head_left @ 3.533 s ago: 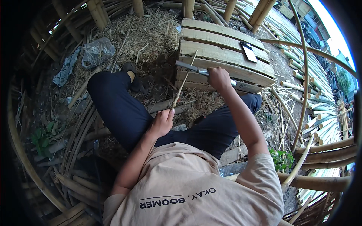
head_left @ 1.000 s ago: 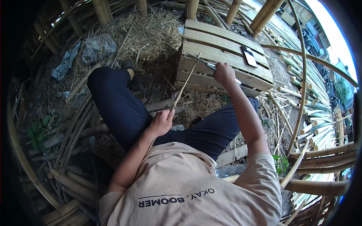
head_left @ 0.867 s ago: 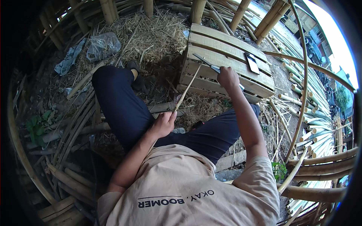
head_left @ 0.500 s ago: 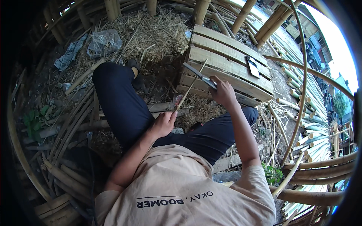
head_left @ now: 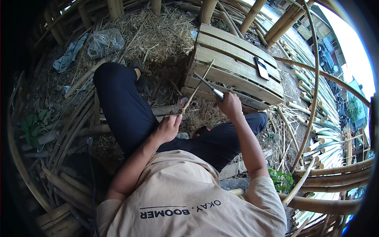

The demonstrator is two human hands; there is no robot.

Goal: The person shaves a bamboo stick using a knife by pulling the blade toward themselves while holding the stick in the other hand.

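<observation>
Head view: tan shirt (head_left: 189,189) nearest, then dark trousers (head_left: 124,102). Left hand (head_left: 167,128) grasps a thin stick (head_left: 193,95) by its near end; it slants up and away. Right hand (head_left: 230,106) closed around the handle of a knife (head_left: 209,85); blade crosses the stick in view, contact cannot be told. Beyond: slatted crate (head_left: 225,56), phone (head_left: 261,68) on top. Farther right, bamboo poles (head_left: 327,140).
</observation>
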